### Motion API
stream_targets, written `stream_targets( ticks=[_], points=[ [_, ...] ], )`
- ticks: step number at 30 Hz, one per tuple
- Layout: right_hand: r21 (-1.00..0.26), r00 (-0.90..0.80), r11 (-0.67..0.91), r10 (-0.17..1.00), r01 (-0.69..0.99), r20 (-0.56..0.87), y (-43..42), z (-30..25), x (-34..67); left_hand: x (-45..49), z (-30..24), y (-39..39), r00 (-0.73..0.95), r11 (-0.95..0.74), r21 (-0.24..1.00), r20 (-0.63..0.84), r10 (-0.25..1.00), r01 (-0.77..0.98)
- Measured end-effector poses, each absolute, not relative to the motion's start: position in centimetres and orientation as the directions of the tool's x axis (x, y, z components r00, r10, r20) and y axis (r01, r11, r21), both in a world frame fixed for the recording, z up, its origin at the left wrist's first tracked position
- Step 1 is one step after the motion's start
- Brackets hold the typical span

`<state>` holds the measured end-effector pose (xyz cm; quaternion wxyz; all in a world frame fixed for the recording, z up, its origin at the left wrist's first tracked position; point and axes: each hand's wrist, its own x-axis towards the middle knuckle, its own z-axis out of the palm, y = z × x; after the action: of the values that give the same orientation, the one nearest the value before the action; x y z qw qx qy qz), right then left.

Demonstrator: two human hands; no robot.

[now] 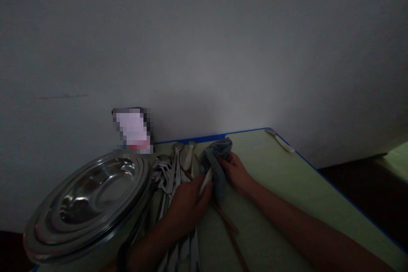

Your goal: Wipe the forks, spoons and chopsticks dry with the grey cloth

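Note:
My left hand (pixel 188 200) is closed around the white handle (pixel 206 181) of a piece of cutlery. Its far end is covered by a bunched grey-blue cloth (pixel 214 158), so I cannot see which kind it is. My right hand (pixel 235 171) pinches that cloth from the right side. Just left of my hands lies a pile of metal cutlery (pixel 172 174), partly hidden by my left hand and forearm. A white-handled fork (pixel 189 157) rests at the pile's far end. Brown chopsticks (pixel 234 242) lie under and in front of my hands.
Stacked shiny steel basins (pixel 95 204) stand at the left of the light green, blue-edged table (pixel 274 204). A blurred-out phone-like device (pixel 132 129) leans on the grey wall (pixel 204 51). Another white-handled utensil (pixel 283 142) lies at the far right corner.

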<state>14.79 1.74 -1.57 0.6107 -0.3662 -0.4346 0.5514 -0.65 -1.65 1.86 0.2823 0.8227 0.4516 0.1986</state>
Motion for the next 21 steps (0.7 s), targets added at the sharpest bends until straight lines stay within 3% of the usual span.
stream_targets(
  ticks=[6,15,18,21],
  points=[
    [-0.889,0.127,-0.021,0.988,-0.457,-0.089,1.72,-1.17,14.57,-0.55,2.01,-1.8,0.544,-0.442,0.693,0.086,0.835,0.569],
    [-0.925,-0.058,0.119,0.987,-0.362,0.15,1.89,-1.5,15.06,-0.63,2.12,-1.6,0.508,-0.394,0.733,0.077,0.858,0.554],
    [-0.917,-0.008,0.122,0.991,-0.38,0.135,1.86,-1.56,14.84,-0.58,2.19,-1.61,0.511,-0.397,0.758,0.098,0.854,0.519],
    [-0.891,0.055,0.039,0.998,-0.452,0.015,1.82,-1.37,14.69,-0.58,2.28,-1.67,0.529,-0.4,0.776,0.103,0.843,0.487]
  ],
)
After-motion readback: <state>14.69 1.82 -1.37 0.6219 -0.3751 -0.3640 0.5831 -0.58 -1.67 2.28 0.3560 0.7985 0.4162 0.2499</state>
